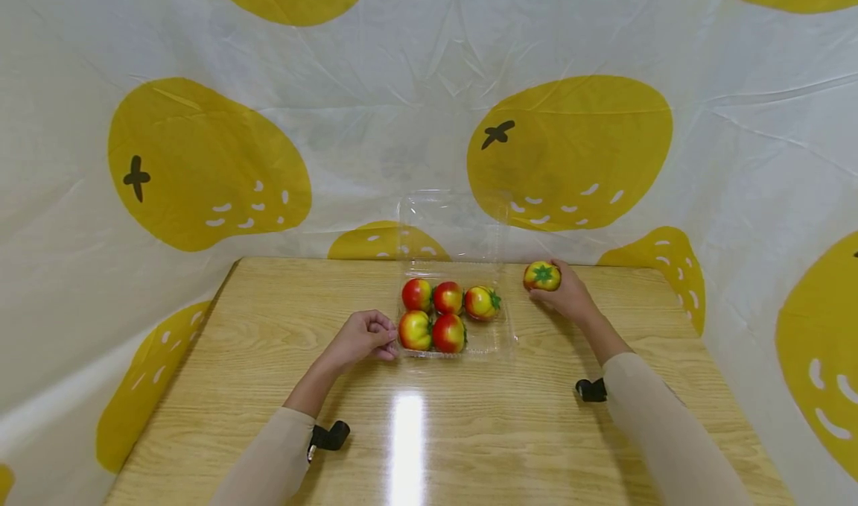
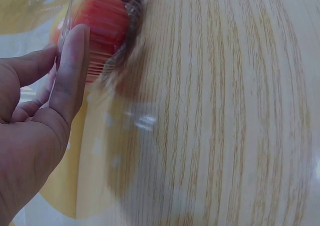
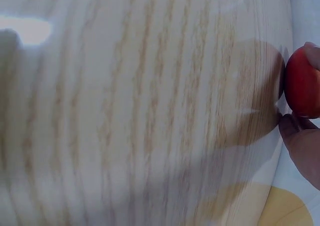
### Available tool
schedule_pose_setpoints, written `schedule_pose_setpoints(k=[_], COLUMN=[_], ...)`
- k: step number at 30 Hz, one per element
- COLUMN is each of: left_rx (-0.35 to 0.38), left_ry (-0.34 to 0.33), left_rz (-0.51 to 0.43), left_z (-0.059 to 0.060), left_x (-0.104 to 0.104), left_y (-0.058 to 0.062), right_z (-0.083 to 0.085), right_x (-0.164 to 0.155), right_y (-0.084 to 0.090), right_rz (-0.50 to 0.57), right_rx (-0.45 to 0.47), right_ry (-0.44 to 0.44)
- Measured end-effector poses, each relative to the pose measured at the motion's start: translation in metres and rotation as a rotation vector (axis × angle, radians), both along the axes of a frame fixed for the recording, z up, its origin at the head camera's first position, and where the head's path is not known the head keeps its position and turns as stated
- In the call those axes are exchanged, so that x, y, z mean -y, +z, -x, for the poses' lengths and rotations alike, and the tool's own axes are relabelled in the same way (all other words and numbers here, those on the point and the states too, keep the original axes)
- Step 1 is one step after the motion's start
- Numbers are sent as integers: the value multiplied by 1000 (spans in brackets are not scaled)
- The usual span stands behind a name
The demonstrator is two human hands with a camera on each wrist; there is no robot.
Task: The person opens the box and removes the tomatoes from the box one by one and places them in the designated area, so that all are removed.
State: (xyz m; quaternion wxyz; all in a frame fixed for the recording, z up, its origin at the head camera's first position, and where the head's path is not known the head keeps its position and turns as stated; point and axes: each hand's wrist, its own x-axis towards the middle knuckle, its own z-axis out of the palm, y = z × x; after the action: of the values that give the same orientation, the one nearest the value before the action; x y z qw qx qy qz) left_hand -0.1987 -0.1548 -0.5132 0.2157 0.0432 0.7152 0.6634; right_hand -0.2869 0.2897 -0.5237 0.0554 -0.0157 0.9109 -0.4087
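Right hand [image 1: 566, 295], centre-right of the head view: fingers curled round a round yellow-red toy tomato with green stem cap [image 1: 541, 276], held at the wooden table [image 1: 268, 387]. It sits just right of the clear plastic clamshell tray [image 1: 492, 342], well clear of its rim. The open bottom-right cell lies left and toward the camera from that hand; the right hand is nearer.

Left hand [image 1: 362, 338]: thumb and fingers pinch the tray's left edge.

Tray is thin, glossy, ribbed, lid up. Five glossy red-yellow tomatoes [image 1: 432, 314] inside. The wood is glossy.
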Motion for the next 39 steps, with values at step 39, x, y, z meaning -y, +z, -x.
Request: schedule_pose_setpoints(k=[39], left_rx=[4], left_ry=[-12], left_rz=[4], left_z=[1], left_x=[1], left_y=[0], right_z=[-60], right_x=[13], right_y=[58], right_rz=[8], right_rx=[-222], right_ry=[159])
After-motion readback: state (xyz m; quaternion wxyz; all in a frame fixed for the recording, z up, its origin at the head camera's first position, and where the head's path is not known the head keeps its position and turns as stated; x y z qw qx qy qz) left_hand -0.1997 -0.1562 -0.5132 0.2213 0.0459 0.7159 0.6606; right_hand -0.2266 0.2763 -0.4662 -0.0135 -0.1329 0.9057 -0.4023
